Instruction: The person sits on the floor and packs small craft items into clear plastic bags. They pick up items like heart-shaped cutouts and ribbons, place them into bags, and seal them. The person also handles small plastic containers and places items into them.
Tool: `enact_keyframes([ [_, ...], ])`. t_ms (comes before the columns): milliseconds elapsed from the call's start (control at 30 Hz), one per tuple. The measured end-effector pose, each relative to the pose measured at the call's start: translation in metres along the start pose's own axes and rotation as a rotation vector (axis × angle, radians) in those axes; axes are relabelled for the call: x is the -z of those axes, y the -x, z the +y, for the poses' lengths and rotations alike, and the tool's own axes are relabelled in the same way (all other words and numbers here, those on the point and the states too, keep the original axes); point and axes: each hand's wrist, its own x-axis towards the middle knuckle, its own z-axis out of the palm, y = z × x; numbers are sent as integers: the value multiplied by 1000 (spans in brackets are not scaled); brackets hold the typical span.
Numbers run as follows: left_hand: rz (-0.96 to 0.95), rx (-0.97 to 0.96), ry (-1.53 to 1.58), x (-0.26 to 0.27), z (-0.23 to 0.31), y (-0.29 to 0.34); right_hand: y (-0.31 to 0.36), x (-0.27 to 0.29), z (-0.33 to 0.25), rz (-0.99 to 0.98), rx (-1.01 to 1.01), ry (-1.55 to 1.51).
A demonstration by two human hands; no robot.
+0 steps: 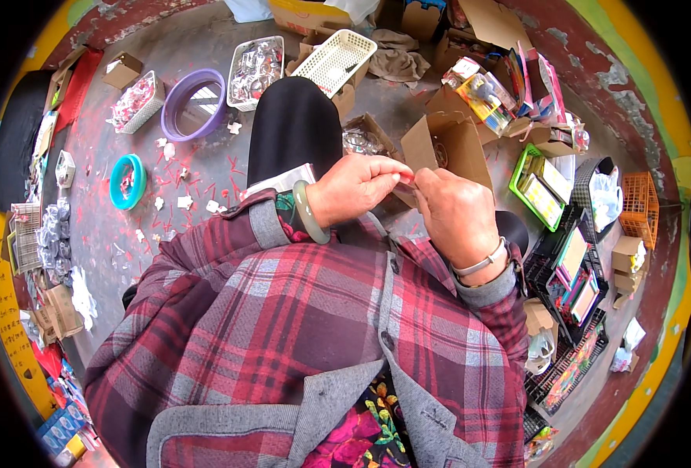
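From my remote seat I see both hands raised together just above the frame's centre, over the lap. My left hand has its fingers curled and thumb pressed forward, and my right hand meets it fingertip to fingertip. Between them is a small red piece, pinched by both sets of fingertips. It shows only as a thin sliver of bright red with a pale, perhaps clear, edge; most of it is hidden by the fingers, so I cannot tell its full shape.

A pale green bangle circles the left wrist, and a thin silver bracelet the right. Plaid sleeves in red and grey cover both forearms.

Just past the hands at twelve o'clock stands an open brown cardboard box, its flap tilted toward me. At eleven o'clock from the hands a black-trousered knee runs upward. Farther out at eleven lie a white plastic basket and a clear tray of wrapped items. At ten o'clock sits a purple ring-shaped tub, and at nine a teal round lid amid red scraps on the floor. At three o'clock is a green crate.
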Motion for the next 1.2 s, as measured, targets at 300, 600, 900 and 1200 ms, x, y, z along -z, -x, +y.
enact_keyframes([
  [300, -62, 24, 23, -2, 0, 0, -5, -1, -7, -143, 82, 163],
  [600, -11, 133, 362, 5, -3, -1, -7, -3, 10, 176, -106, -579],
  [900, -27, 245, 453, 14, 10, 1, 28, -54, 66, -81, -775, -1812],
  [1200, -123, 276, 410, 13, 7, -1, 19, -51, 48, -253, -658, -1978],
])
